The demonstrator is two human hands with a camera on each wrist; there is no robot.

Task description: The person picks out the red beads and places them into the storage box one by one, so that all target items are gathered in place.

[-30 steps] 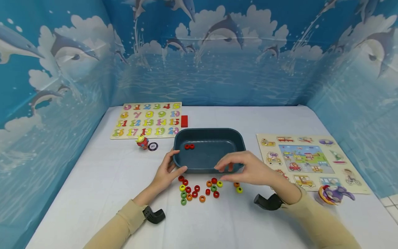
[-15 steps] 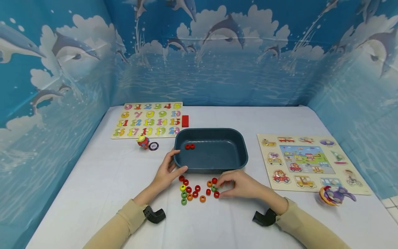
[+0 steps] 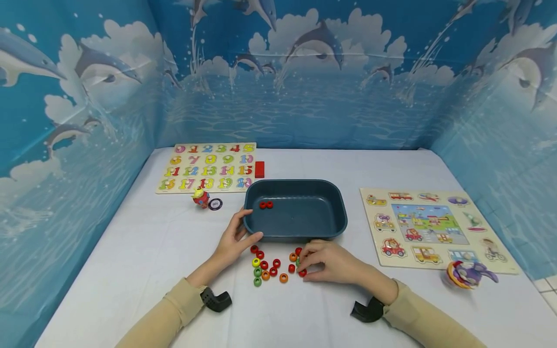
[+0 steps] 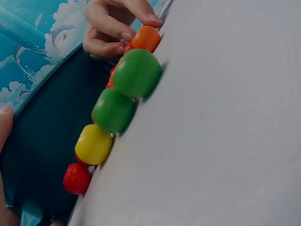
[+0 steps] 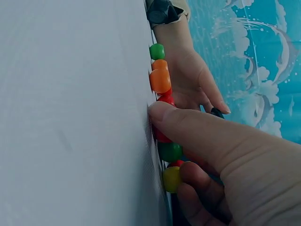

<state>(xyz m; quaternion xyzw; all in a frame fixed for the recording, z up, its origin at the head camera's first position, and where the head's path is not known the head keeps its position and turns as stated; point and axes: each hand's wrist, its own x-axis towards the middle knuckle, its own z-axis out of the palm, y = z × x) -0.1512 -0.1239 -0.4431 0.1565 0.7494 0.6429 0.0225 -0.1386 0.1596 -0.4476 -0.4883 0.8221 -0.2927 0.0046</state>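
Note:
My left hand (image 3: 230, 244) rests at the left front corner of the dark blue tray (image 3: 300, 220), index finger on the rim and thumb along the front wall. Two red beads (image 3: 266, 205) lie inside the tray. Before it, red, orange, green and yellow beads (image 3: 265, 265) are scattered on the white cloth. My right hand (image 3: 332, 263) is low over the right part of this group, pinching a red bead (image 3: 302, 273) between thumb and index finger. In the right wrist view, a green bead (image 5: 169, 151) and a yellow bead (image 5: 171, 180) sit beside its curled fingers.
A number puzzle board (image 3: 209, 166) with a red block (image 3: 259, 169) stands at the back left, a small red figurine (image 3: 200, 197) and a round chip (image 3: 215, 204) before it. On the right lie a vehicle puzzle board (image 3: 428, 227) and a purple toy (image 3: 470, 274).
My right hand has come down from the tray's front right edge to the beads and moved left. The orange and yellow beads on the right no longer show there. My left hand has stayed.

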